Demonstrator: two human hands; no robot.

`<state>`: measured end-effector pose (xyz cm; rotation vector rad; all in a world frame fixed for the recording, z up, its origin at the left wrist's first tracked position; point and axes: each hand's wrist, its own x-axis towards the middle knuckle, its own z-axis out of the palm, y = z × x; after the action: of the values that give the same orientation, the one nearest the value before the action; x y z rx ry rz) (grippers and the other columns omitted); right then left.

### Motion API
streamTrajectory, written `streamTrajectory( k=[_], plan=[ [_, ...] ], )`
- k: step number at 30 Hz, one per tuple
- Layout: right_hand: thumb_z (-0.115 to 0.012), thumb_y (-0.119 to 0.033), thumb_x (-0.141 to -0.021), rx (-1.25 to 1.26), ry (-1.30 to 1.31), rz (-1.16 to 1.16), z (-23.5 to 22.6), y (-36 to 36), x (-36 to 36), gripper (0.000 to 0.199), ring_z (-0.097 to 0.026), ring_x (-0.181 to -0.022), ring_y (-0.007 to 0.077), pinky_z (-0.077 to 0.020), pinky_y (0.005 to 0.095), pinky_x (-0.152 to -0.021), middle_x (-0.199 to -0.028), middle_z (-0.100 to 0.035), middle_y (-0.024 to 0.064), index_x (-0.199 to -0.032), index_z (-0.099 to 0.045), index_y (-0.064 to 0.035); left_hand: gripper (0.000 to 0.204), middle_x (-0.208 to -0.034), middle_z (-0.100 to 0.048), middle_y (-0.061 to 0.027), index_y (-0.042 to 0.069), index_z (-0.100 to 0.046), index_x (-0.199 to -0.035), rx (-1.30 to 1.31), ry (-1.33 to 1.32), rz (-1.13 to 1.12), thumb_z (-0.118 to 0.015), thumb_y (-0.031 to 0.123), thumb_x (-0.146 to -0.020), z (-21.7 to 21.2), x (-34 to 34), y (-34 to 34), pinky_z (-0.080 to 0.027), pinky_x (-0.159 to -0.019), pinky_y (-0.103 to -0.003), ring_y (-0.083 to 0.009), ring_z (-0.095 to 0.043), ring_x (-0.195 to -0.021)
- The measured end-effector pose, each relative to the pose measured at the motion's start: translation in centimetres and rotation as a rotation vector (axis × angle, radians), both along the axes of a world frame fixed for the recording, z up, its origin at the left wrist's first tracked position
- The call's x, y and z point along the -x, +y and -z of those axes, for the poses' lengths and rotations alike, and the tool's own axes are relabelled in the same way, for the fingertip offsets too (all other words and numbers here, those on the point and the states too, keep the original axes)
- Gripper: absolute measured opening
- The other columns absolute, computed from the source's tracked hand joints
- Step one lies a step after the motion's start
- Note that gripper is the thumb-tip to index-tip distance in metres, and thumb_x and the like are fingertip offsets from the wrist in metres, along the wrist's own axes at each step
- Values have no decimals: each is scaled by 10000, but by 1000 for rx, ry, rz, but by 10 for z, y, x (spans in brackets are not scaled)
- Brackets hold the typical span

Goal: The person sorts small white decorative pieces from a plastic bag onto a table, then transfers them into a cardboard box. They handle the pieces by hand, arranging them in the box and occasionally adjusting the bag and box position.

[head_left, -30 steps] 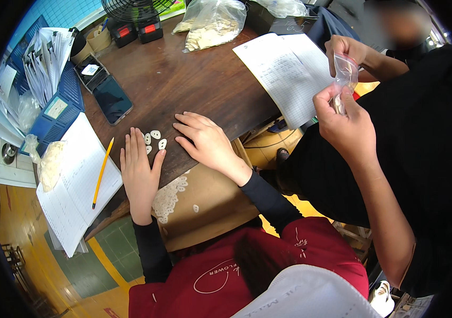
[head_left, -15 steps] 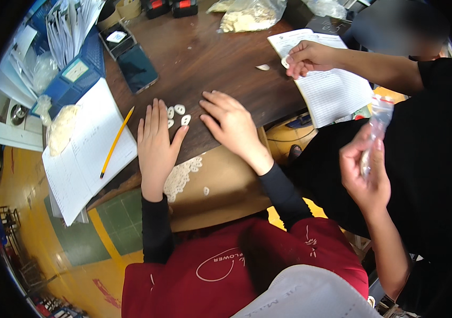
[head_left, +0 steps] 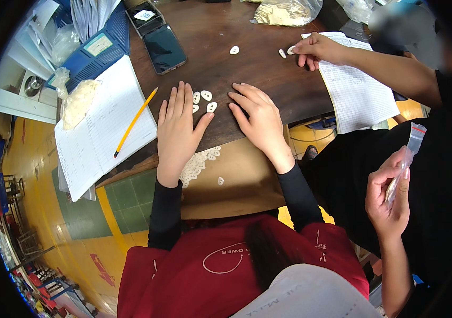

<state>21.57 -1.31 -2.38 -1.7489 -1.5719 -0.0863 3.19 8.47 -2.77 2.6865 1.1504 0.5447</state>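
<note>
Hands flat beside small white pieces

Small white oval pieces (head_left: 204, 100) lie on the dark wooden table (head_left: 268, 69), between the left hand (head_left: 177, 132) and right hand (head_left: 258, 119). Both rest open, palms down, holding nothing. Sorting or counting seems in hand; next calls for a fingertip pinch. Beyond the left hand, a clear plastic bag (head_left: 77, 103) holds pale pieces on a ruled notebook (head_left: 104, 138).

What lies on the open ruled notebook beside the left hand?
On the notebook lie a yellow pencil and a clear bag of pale pieces. Whatever is beneath them is hidden.
</note>
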Motion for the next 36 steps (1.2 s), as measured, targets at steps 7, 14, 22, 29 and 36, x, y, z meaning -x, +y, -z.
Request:
streamTrajectory(
  k=[7,14,22,29,36],
  plan=[
    [-661,-394,-976,33,-98,213,5,25,-45,743,-393,-1421,513,-346,516,-1175,-1499,-430,367,-1492,-412,81,799,-1623,-366,-198,-26,-351,-1559,17,1,4,-575,501,-1001,-1,1,1,-242,-1236,-478,-346,-324,-1516],
    [-557,-483,-1027,236,25,38,15,106,-80,753,-380,-1447,477,-297,481,-1208,-1509,-428,359,-1504,-401,78,817,-1625,-366,-187,-16,-347,-1563,8,-21,1,-585,515,-989,0,2,0,-250,-1234,-475,-325,-327,-1518],
    [-586,-335,-1028,159,-89,-308,0,69,-12,500,-497,-1387,390,-378,435,-1170,-1453,-562,232,-1359,-600,40,814,-1612,-384,-192,-19,-358,-1555,-45,-77,28,-600,504,-981,2,4,0,-259,-1226,-470,-325,-349,-1504],
    [-495,-283,-1085,151,484,-317,-29,61,-47,417,-510,-1403,321,-375,404,-1177,-1420,-612,192,-1365,-622,-1,873,-1594,-398,-218,-53,-311,-1562,7,-65,0,-589,537,-982,-1,2,0,-263,-1226,-467,-328,-362,-1498],
    [-354,-384,-1109,338,82,-656,-12,93,-39,531,-407,-1479,305,-284,419,-1240,-1558,-500,105,-1507,-495,-64,484,-1090,-697,-245,-83,-670,-1072,1586,-1329,769,-490,367,-1067,5,67,-59,-535,-844,-318,-312,-701,-1032]
  ],
)
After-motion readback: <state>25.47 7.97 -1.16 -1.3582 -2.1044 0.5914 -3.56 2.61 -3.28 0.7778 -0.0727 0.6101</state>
